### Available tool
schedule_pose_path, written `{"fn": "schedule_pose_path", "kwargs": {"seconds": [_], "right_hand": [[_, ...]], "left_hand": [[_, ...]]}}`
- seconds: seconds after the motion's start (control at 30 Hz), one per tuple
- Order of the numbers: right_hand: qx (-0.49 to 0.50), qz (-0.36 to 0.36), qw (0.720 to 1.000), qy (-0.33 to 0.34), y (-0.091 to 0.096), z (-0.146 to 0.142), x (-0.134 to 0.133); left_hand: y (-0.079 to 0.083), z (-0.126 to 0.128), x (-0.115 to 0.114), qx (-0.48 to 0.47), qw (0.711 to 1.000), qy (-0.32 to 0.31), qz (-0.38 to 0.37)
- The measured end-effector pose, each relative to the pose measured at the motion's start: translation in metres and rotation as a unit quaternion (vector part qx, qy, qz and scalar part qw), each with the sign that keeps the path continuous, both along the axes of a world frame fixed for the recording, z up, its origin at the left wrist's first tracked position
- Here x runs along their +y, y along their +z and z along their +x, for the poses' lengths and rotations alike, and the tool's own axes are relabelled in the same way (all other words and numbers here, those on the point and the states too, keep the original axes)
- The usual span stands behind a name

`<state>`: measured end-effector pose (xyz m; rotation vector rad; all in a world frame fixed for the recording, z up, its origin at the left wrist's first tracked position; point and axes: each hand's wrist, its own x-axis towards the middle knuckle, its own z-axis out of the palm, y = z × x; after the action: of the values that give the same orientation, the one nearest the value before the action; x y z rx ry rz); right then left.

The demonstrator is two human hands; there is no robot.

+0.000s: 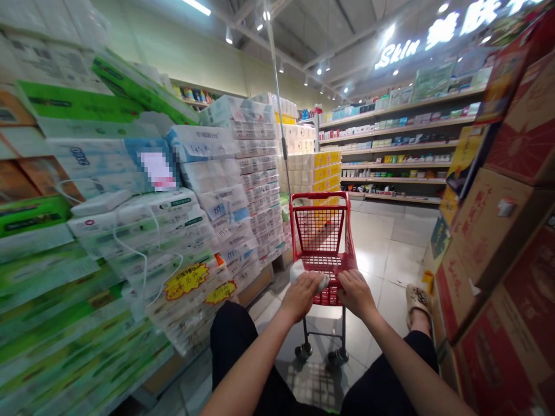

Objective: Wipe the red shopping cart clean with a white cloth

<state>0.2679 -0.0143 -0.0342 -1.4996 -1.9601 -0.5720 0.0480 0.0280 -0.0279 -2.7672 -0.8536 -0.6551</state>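
Note:
A small red plastic shopping cart (318, 234) with a mesh basket and dark wheels stands in front of me on the floor. My left hand (303, 293) is closed over a crumpled white cloth (297, 269) at the left part of the cart's near edge. Some of the cloth shows past its fingertips. On the right part of the same edge, my right hand (356, 293) has its fingers curled over the red plastic. Both palms face down, so the undersides of the fingers are hidden.
Tall stacks of packaged tissue (260, 179) line the left, with yellow price signs (186, 281) and a white cable. Cardboard boxes (498, 231) are piled on the right. Stocked shelves (390, 144) stand at the back. Pale floor tiles (385, 248) run along the aisle.

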Motion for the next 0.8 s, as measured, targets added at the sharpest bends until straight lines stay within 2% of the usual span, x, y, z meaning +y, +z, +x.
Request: {"fn": "schedule_pose_path", "kwargs": {"seconds": [0.13, 0.27, 0.4, 0.57, 0.8], "right_hand": [[-0.011, -0.008, 1.0, 0.004, 0.001, -0.001, 0.004], [-0.014, -0.017, 1.0, 0.005, 0.0, -0.006, 0.012], [-0.021, -0.016, 1.0, 0.005, 0.001, -0.006, 0.017], [-0.018, -0.009, 1.0, 0.002, 0.002, -0.002, 0.015], [-0.004, -0.011, 1.0, 0.004, -0.001, -0.001, -0.001]], "left_hand": [[0.007, -0.03, 0.025, -0.003, 1.0, 0.025, -0.002], [0.001, -0.032, 0.033, -0.022, 0.998, 0.056, -0.002], [-0.001, -0.023, 0.034, -0.031, 0.997, 0.07, -0.007], [0.004, -0.019, 0.031, -0.025, 0.998, 0.062, -0.013], [0.011, -0.019, 0.011, -0.035, 0.998, 0.047, -0.011]]}}
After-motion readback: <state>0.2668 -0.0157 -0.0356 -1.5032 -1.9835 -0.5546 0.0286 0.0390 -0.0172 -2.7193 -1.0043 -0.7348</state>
